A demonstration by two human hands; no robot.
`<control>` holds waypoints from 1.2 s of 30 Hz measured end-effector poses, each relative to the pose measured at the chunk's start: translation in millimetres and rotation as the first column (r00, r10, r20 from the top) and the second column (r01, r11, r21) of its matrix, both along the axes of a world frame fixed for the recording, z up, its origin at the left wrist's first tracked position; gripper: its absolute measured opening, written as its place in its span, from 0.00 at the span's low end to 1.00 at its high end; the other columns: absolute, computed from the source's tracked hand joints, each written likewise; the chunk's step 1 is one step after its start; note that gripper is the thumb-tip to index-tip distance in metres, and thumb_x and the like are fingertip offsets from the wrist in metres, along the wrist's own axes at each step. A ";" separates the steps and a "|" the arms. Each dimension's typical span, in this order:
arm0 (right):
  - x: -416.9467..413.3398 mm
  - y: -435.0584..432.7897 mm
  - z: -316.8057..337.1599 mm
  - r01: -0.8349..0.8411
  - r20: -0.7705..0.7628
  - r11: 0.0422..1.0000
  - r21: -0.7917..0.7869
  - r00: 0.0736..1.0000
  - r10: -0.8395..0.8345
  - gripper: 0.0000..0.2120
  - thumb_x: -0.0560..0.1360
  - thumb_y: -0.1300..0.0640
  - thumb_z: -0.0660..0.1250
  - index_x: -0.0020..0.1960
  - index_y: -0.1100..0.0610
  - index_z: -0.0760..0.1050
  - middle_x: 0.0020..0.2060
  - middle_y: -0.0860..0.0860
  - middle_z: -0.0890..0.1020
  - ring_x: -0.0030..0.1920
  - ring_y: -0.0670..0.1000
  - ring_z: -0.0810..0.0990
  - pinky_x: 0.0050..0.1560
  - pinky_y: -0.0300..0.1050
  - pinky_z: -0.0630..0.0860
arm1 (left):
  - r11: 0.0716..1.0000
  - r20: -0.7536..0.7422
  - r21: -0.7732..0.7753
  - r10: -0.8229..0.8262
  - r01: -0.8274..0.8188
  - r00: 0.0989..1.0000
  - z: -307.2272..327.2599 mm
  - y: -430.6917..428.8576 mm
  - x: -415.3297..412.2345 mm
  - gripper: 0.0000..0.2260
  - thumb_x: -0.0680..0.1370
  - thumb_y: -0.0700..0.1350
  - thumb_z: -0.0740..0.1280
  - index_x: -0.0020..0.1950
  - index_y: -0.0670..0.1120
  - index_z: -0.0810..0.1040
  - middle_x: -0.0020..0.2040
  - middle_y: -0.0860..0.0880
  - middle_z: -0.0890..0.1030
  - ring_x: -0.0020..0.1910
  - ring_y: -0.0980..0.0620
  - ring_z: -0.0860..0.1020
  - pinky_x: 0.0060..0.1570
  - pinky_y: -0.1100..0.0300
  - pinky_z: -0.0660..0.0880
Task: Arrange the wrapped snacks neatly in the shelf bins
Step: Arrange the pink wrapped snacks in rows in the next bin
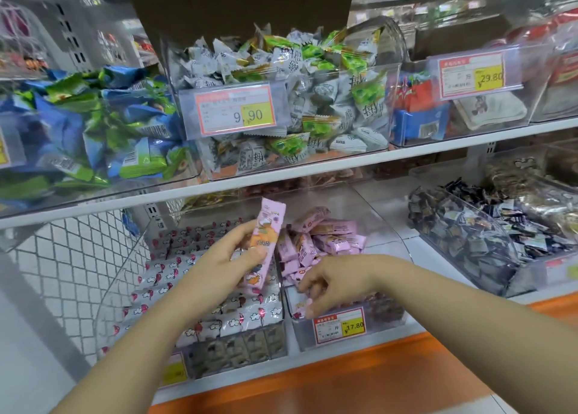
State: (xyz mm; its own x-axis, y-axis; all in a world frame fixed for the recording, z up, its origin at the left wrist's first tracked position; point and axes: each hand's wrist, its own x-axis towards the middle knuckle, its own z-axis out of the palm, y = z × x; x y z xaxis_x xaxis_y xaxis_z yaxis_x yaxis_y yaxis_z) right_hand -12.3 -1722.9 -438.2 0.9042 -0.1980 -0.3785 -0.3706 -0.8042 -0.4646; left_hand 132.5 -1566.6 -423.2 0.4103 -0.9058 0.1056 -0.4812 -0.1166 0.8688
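one pink snack bar (266,241) stands nearly upright, top leaning right, pinched in the left hand (231,254) above the bin (305,332); right hand (331,279) fingers (308,284) curl on the pink pile (325,235), grasp unclear.

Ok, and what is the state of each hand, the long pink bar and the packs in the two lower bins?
left hand: holds the long pink bar above the bins.
long pink bar: lifted, nearly upright, slightly tilted.
right hand: fingers curled among the pink packs; grip unclear.
pink packs: loose, untidy pile.
white packs: neat flat rows.
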 end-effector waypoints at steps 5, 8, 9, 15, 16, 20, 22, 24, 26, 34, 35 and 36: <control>9.6 1.1 4.3 -0.017 -0.024 0.999 0.042 1.000 0.018 0.17 0.73 0.49 0.69 0.59 0.56 0.77 0.41 0.40 0.80 0.38 0.39 0.76 0.37 0.29 0.70 | 0.983 0.269 0.171 0.022 -0.071 0.963 2.3 14.4 3.6 0.17 0.76 0.55 0.65 0.63 0.65 0.68 0.52 0.60 0.74 0.34 0.54 0.77 0.36 0.63 0.72; 8.1 -2.9 -4.6 0.011 0.116 0.997 0.082 0.993 -0.020 0.02 0.73 0.57 0.70 0.45 0.55 0.79 0.28 0.37 0.77 0.30 0.34 0.74 0.39 0.33 0.71 | 0.982 0.206 0.150 0.082 -0.114 0.975 2.9 18.4 6.0 0.16 0.72 0.55 0.70 0.57 0.62 0.72 0.50 0.58 0.78 0.42 0.53 0.81 0.46 0.58 0.75; 7.0 -2.0 -7.5 0.013 0.147 0.998 0.060 0.989 -0.022 0.04 0.73 0.58 0.70 0.40 0.53 0.78 0.28 0.38 0.77 0.30 0.34 0.74 0.39 0.33 0.71 | 0.981 0.205 0.146 0.098 -0.129 0.974 4.1 19.2 6.9 0.15 0.71 0.55 0.71 0.55 0.61 0.72 0.50 0.58 0.79 0.44 0.56 0.81 0.47 0.58 0.75; -11.3 -1.2 -10.0 0.043 0.316 0.995 -0.085 0.949 -0.014 0.11 0.77 0.55 0.65 0.36 0.50 0.69 0.32 0.43 0.74 0.30 0.36 0.71 0.33 0.28 0.66 | 0.988 0.273 0.119 0.066 -0.102 0.960 12.2 17.1 12.2 0.10 0.71 0.50 0.73 0.48 0.56 0.74 0.49 0.56 0.79 0.37 0.57 0.77 0.38 0.60 0.72; -15.6 -3.0 -8.0 0.066 0.343 0.995 -0.070 0.939 -0.038 0.10 0.78 0.54 0.64 0.38 0.50 0.69 0.32 0.43 0.74 0.30 0.37 0.71 0.33 0.29 0.67 | 0.989 0.279 0.120 0.052 -0.089 0.959 14.3 15.3 12.3 0.10 0.71 0.48 0.73 0.48 0.56 0.74 0.48 0.54 0.79 0.34 0.54 0.76 0.37 0.58 0.72; -26.3 -8.0 -7.3 0.099 0.373 0.995 -0.017 0.924 -0.086 0.07 0.78 0.54 0.62 0.41 0.51 0.69 0.33 0.44 0.75 0.31 0.38 0.71 0.34 0.30 0.67 | 0.992 0.316 0.095 0.044 -0.078 0.948 24.9 2.9 9.3 0.11 0.71 0.46 0.72 0.50 0.56 0.75 0.44 0.51 0.81 0.32 0.54 0.74 0.33 0.60 0.72; -27.9 -9.5 -9.8 0.109 0.365 0.994 -0.014 0.926 -0.097 0.06 0.79 0.54 0.61 0.43 0.53 0.70 0.33 0.44 0.75 0.32 0.40 0.71 0.35 0.32 0.67 | 0.993 0.397 0.059 0.068 -0.099 0.915 29.3 -5.2 5.6 0.13 0.70 0.50 0.73 0.52 0.56 0.74 0.42 0.55 0.80 0.31 0.59 0.74 0.33 0.65 0.71; -29.0 -10.7 -11.3 0.117 0.372 0.993 -0.007 0.922 -0.106 0.06 0.79 0.55 0.61 0.43 0.54 0.70 0.33 0.44 0.74 0.32 0.42 0.71 0.35 0.33 0.66 | 0.994 0.444 0.045 0.070 -0.101 0.893 32.9 -12.2 0.7 0.15 0.69 0.52 0.73 0.53 0.57 0.74 0.42 0.57 0.80 0.32 0.62 0.75 0.33 0.66 0.71; -29.6 -10.7 -11.5 0.121 0.372 0.993 -0.002 0.922 -0.111 0.06 0.79 0.55 0.61 0.44 0.54 0.69 0.33 0.44 0.74 0.33 0.43 0.71 0.35 0.34 0.66 | 0.992 0.511 0.090 0.031 -0.089 0.859 35.3 -17.3 -5.4 0.15 0.69 0.53 0.73 0.53 0.56 0.75 0.43 0.58 0.80 0.33 0.62 0.75 0.35 0.64 0.71; -29.7 -8.2 -12.0 0.121 0.339 0.993 0.005 0.934 -0.116 0.06 0.79 0.55 0.61 0.45 0.56 0.70 0.34 0.48 0.75 0.33 0.45 0.71 0.34 0.35 0.68 | 0.953 0.778 0.273 -0.140 -0.128 0.613 26.9 -35.4 -22.6 0.20 0.71 0.60 0.69 0.54 0.47 0.77 0.31 0.52 0.75 0.32 0.54 0.72 0.39 0.58 0.64; -29.9 -8.4 -12.1 0.124 0.337 0.992 0.007 0.934 -0.119 0.06 0.79 0.55 0.61 0.45 0.55 0.70 0.33 0.47 0.75 0.32 0.45 0.71 0.34 0.35 0.68 | 0.953 0.774 0.277 -0.145 -0.123 0.616 27.5 -35.4 -21.4 0.20 0.71 0.61 0.68 0.54 0.48 0.77 0.31 0.53 0.75 0.33 0.54 0.73 0.40 0.58 0.63; -30.2 -8.4 -12.1 0.125 0.334 0.992 0.010 0.935 -0.121 0.06 0.79 0.54 0.61 0.45 0.55 0.70 0.33 0.47 0.75 0.32 0.45 0.71 0.34 0.35 0.68 | 0.953 0.769 0.281 -0.151 -0.116 0.621 28.2 -35.3 -20.1 0.19 0.71 0.61 0.68 0.55 0.49 0.77 0.30 0.54 0.73 0.33 0.56 0.71 0.41 0.59 0.61</control>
State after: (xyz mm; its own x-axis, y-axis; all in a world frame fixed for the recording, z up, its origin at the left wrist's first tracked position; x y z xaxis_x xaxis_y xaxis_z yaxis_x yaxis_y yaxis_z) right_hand -42.6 -1731.3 -450.3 0.9462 -0.3186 -0.0563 -0.2925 -0.7682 -0.5695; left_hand 112.4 -1601.8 -395.0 0.2777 -0.9529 0.1217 -0.9588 -0.2671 0.0962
